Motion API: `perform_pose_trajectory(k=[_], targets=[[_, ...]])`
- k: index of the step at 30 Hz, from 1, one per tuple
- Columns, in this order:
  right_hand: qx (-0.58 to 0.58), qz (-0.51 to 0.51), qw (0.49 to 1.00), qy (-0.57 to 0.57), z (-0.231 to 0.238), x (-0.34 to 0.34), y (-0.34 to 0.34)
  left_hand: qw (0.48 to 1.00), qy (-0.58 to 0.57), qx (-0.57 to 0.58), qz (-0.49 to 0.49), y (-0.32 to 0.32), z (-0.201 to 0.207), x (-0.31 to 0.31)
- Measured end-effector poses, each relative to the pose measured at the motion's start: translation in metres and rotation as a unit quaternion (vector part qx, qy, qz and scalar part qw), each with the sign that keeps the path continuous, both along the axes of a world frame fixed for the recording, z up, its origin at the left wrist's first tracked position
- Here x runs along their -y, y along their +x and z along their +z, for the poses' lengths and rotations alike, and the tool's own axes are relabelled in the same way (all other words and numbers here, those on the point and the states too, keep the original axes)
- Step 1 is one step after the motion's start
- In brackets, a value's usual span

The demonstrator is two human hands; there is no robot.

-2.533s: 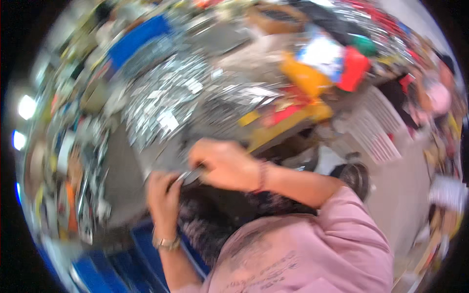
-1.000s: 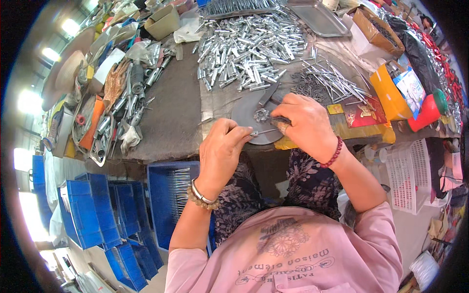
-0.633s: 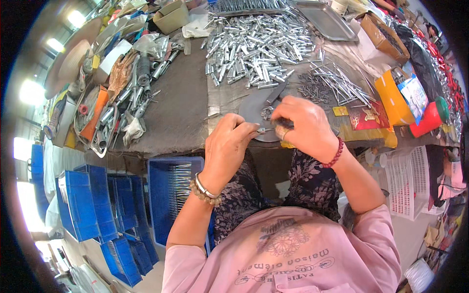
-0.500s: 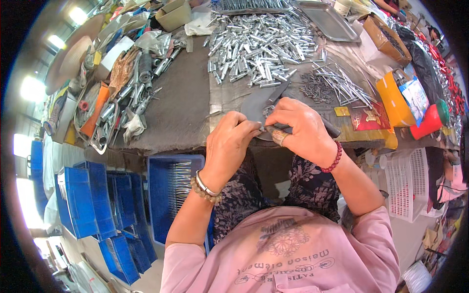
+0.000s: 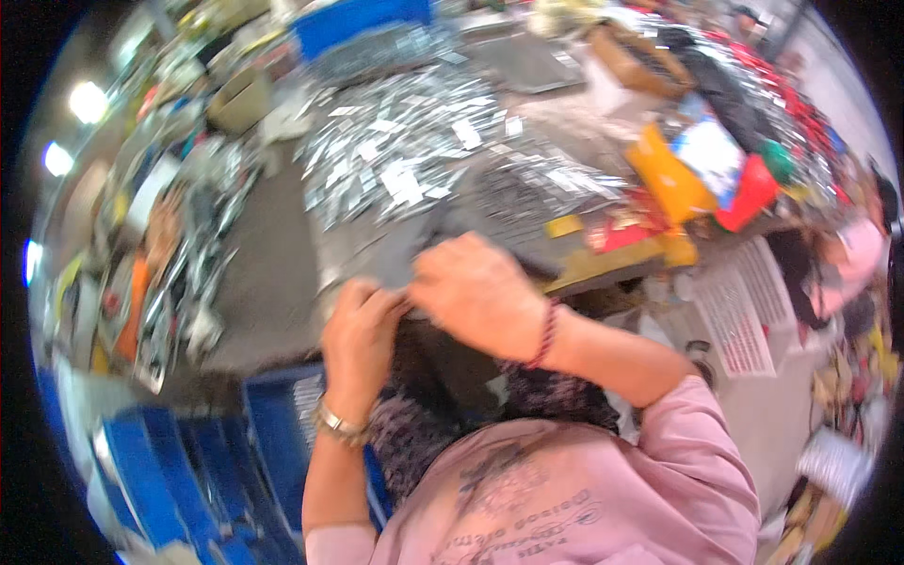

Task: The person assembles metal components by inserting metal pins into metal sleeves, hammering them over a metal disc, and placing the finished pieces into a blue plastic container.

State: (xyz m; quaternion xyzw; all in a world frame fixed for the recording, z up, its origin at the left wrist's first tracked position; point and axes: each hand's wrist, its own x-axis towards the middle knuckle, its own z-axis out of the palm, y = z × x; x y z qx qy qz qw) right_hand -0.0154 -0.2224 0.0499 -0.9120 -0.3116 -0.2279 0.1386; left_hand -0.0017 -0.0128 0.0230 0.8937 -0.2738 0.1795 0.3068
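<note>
Motion blurs the view. Near the front edge of the bench, my left hand [image 5: 358, 341] is closed in a pinch, fingertips up and turned toward the other hand. My right hand [image 5: 482, 294] is closed too, its fingertips meeting the left's. Whatever they pinch is too small and smeared to make out. Just beyond the right hand lies a dark flat piece [image 5: 441, 226] on the bench. Past it spreads a large heap of shiny metal tubular pieces [image 5: 405, 141]. Thin metal rods [image 5: 579, 179] lie to the heap's right, beside small dark pieces [image 5: 504, 193].
Blue bins [image 5: 141, 471] stand below the bench at left; another blue bin [image 5: 363, 26] sits at the far side. Tools and clutter [image 5: 188, 235] cover the bench's left. A metal tray [image 5: 527, 61], a cardboard box [image 5: 640, 61] and a yellow packet [image 5: 669, 174] are at right; a white basket [image 5: 739, 311] stands below.
The whole view has shifted and tilted, bringing the far blue bin into sight. Both hands stay together at the bench edge, fingertips still meeting.
</note>
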Motion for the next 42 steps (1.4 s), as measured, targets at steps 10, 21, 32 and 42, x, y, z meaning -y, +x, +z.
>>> perform_pose_trajectory(k=[10,21,32,42], targets=[[-0.046,-0.151,0.987,0.03,-0.006,0.042,0.003,0.997,-0.065,-0.026,-0.036,-0.005,0.002,-0.001],[-0.074,-0.109,0.968,0.213,0.022,0.046,-0.03,0.999,-0.045,-0.014,-0.024,0.002,-0.002,-0.001],[-0.022,-0.038,0.985,0.165,0.021,0.029,-0.043,0.997,-0.072,-0.019,-0.021,-0.003,-0.007,-0.009],[-0.078,-0.058,0.988,0.117,0.031,0.03,-0.037,0.998,-0.053,-0.027,-0.023,-0.002,-0.001,-0.007]])
